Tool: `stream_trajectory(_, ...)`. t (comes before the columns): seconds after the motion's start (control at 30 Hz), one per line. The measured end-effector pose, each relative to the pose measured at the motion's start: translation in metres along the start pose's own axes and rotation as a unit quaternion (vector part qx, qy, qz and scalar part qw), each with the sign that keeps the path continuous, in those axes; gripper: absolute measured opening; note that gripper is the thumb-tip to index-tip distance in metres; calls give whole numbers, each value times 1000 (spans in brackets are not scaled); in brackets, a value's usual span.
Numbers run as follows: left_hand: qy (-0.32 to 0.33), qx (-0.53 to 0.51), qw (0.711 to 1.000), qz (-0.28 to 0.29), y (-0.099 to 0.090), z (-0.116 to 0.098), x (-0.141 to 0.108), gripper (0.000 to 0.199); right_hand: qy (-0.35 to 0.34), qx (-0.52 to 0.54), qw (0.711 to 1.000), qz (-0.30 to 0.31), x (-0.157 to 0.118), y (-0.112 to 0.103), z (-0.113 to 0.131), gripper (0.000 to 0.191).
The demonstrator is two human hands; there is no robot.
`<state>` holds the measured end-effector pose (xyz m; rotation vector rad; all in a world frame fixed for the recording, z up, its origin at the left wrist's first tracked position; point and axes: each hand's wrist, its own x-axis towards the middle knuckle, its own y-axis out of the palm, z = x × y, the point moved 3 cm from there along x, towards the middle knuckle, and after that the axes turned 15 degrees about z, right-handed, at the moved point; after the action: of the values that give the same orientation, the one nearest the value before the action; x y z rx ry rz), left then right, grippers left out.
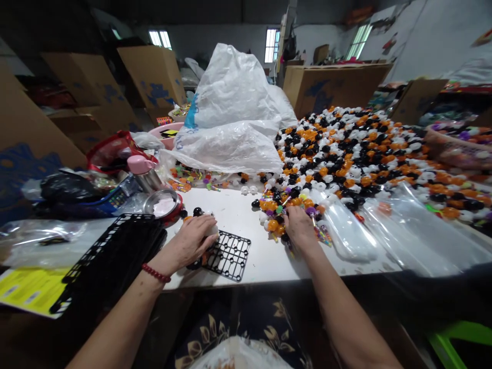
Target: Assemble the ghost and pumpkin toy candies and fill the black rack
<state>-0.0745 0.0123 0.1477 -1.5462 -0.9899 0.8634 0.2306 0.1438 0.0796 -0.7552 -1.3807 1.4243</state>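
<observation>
My left hand, with a red bead bracelet on its wrist, curves over small plastic pieces at the left part of a black grid tray. A white piece shows between its thumb and fingertips; black and orange ones peek out around it. To the right, my right hand reaches down into the near edge of a pile of small orange, black, white and purple pieces. Its fingers are bent together, and the pile hides what their tips touch.
A large heap of orange, black and white pieces covers the back right. Clear plastic bags lie in front. Stacked black trays, a metal bowl and a pink-lidded flask are left. A white sack stands behind.
</observation>
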Motion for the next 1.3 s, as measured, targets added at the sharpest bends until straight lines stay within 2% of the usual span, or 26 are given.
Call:
stream_trajectory(0.17,4,2,1000,-11,2,2,-1,37,-56,86,995,-14,-13,0,34,13)
stream_trajectory(0.33,8,2,1000,-7,3,2,-1,37,-87,197,976,30,-20,7,69,13)
stream_trajectory(0.43,0,-1,1000,1,2,0,0,37,-81,342,932,91,-19,23,95,11)
stream_trajectory(0.53,-8,-6,1000,6,2,-1,1,37,-74,488,855,159,-13,47,124,10)
stream_trajectory(0.6,-10,-8,1000,7,2,-1,1,37,-67,541,817,187,-6,62,141,10)
stream_trajectory(0.63,-11,-7,1000,7,2,0,1,37,-63,551,809,196,-1,69,148,10)
stream_trajectory(0.73,-14,-5,1000,11,2,0,1,37,-67,533,817,209,11,78,160,7)
stream_trajectory(0.93,-7,-14,1000,8,-1,-2,1,36,-135,394,882,221,18,73,166,9)
stream_trajectory(1.0,-1,-18,1000,3,-1,-2,1,35,-153,358,895,216,16,70,167,11)
stream_trajectory(1.3,6,-8,1000,-14,2,4,3,39,-187,321,900,228,18,67,165,17)
